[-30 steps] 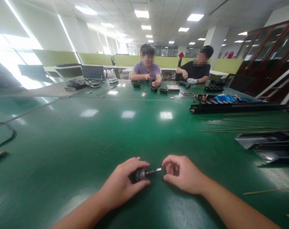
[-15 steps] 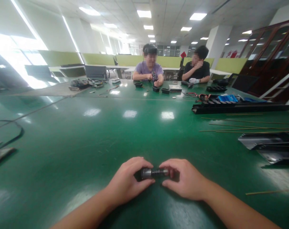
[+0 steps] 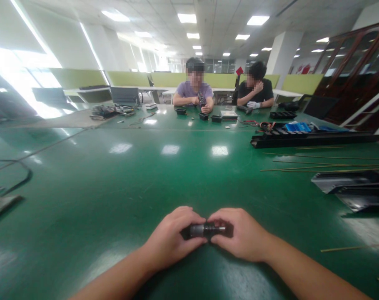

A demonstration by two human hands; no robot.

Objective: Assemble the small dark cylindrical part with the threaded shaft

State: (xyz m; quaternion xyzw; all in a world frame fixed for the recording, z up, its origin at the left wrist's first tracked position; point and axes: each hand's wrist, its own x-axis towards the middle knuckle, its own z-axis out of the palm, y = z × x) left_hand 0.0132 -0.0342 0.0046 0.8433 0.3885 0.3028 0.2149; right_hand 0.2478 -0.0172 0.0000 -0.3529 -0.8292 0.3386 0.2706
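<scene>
Just in front of me a small dark cylindrical part [image 3: 197, 230] lies on its side, low over the green tabletop. It has a wide grey body at the left, a ribbed black middle, and a thin silver shaft pointing right. My left hand [image 3: 172, 233] curls around the body, thumb on the near side and fingers on the far side. From the right, my right hand [image 3: 241, 233] curves round the black middle and shaft, its thumb and index finger on either side. The part's left end is hidden in my left palm.
On the right lie thin brass-coloured rods [image 3: 302, 170], dark metal channels [image 3: 358, 191] and a long black rail [image 3: 302, 141]. Across the table sit two people, one holding a dark tool [image 3: 202, 99] over small black boxes [image 3: 216, 119]. Cables and tools [image 3: 111, 110] lie far left.
The part and my left hand have shifted slightly right. My hands are closer together, and the right fingers now reach round the part's black middle as well as the shaft.
</scene>
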